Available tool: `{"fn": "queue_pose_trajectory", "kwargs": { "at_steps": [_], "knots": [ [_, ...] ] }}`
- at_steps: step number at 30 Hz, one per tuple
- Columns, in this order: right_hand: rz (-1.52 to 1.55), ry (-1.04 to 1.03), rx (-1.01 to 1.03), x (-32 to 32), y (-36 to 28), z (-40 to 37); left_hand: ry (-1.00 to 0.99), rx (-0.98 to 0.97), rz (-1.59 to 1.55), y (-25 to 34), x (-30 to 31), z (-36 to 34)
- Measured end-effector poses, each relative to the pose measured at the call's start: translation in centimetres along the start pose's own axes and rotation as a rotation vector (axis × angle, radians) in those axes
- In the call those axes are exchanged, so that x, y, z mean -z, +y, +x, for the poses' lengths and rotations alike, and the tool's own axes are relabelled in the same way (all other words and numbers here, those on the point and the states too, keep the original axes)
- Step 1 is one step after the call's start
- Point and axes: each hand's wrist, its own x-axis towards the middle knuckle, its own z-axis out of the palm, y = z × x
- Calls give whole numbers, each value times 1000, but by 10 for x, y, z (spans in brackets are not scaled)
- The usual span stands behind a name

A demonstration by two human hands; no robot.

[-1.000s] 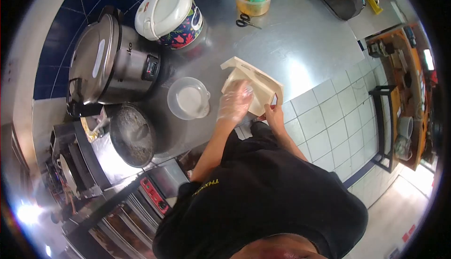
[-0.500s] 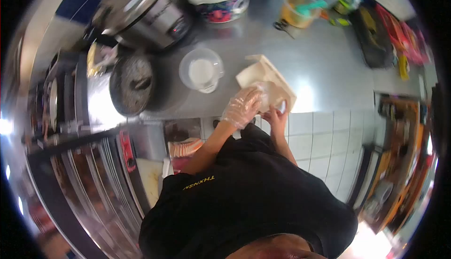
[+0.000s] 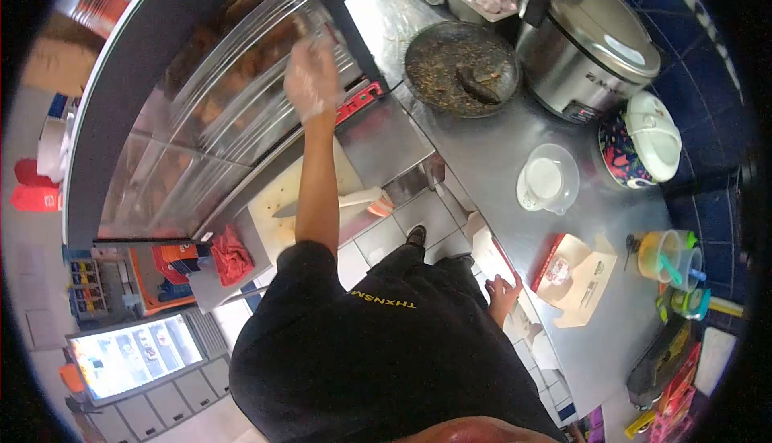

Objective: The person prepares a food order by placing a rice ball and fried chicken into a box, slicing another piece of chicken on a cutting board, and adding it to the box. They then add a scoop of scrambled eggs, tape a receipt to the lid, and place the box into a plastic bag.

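My left hand [image 3: 314, 79], in a clear plastic glove, is raised at a glass-fronted display cabinet [image 3: 233, 113] with browned food on its racks. Motion smears its fingers, and I cannot make out anything in them. My right hand [image 3: 503, 294] is bare and hangs low by the counter edge, fingers loosely curled but apart, with nothing seen in it. On the counter just beyond it stands an opened cardboard food box [image 3: 585, 286], its lid folded back. Inside the box is a small whitish wrapped bundle [image 3: 556, 271].
The steel counter [image 3: 490, 153] bears a dark pan [image 3: 462, 69], a rice cooker [image 3: 591, 41], a plastic measuring cup [image 3: 548, 179] and a floral container [image 3: 635, 141]. Below the cabinet, a knife [image 3: 322, 203] lies on a cutting board [image 3: 269, 222].
My view has turned left toward the cabinet. Both hands have left the food box, which now stands open with the bundle inside. My left hand has gone up to the cabinet.
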Motion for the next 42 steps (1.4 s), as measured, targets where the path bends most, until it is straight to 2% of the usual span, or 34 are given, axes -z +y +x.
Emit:
{"fn": "queue_pose_trajectory", "kwargs": {
  "at_steps": [1, 2, 4, 7, 10, 11, 12, 14, 17, 19, 20, 22, 23, 24, 26, 27, 29, 32, 35, 42],
  "knots": [
    [-22, -4, 3, -7, 4, 3, 0, -99, 11, -14, -2, 12],
    [-38, -19, 14, -12, 4, 3, 16, -81, 17, -22, -5, 20],
    [-19, -26, 67, -26, 7, -2, -129, -95, 91, -27, -19, 28],
    [6, 46, 67, -38, 20, -7, -152, -61, 135, -36, -38, 35],
    [50, 77, 70, -43, 56, -7, -112, -19, 138, -37, -41, 36],
    [67, 100, 63, -44, 61, -10, -32, -58, 124, -41, -44, 35],
    [66, 104, 65, -43, 65, -12, -34, -56, 121, -47, -43, 33],
    [111, 137, 48, -53, 72, -19, 59, 6, 46, -55, -27, 29],
    [73, 125, 21, -63, 66, -34, 43, 101, 7, -71, 5, 15],
    [68, 137, 40, -71, 62, -36, 168, 232, 40, -73, 23, 9],
    [71, 141, 35, -72, 63, -32, 163, 227, 41, -74, 25, 6],
    [17, 93, 21, -74, 65, -24, 162, -161, 6, -77, 26, 1],
    [-7, 46, 35, -77, 60, -23, 46, -193, 20, -72, 30, 8],
    [-38, 36, 45, -86, 49, -24, 44, -187, 23, -74, 28, 15],
    [-95, 17, 80, -96, 35, -21, 52, -126, 271, -84, 11, 42],
    [-96, 15, 87, -100, 28, -21, 46, -200, 340, -106, -3, 52],
    [-123, 26, 102, -105, 19, -24, -88, -192, 437, -125, -15, 76],
    [-99, 32, 102, -100, 24, -25, -344, -103, 474, -128, -29, 104],
    [-97, 61, 96, -94, 32, -28, -516, -50, 482, -131, -40, 126],
    [-68, 71, 97, -90, 38, -33, -680, -11, 475, -129, -57, 153]
  ]
}}
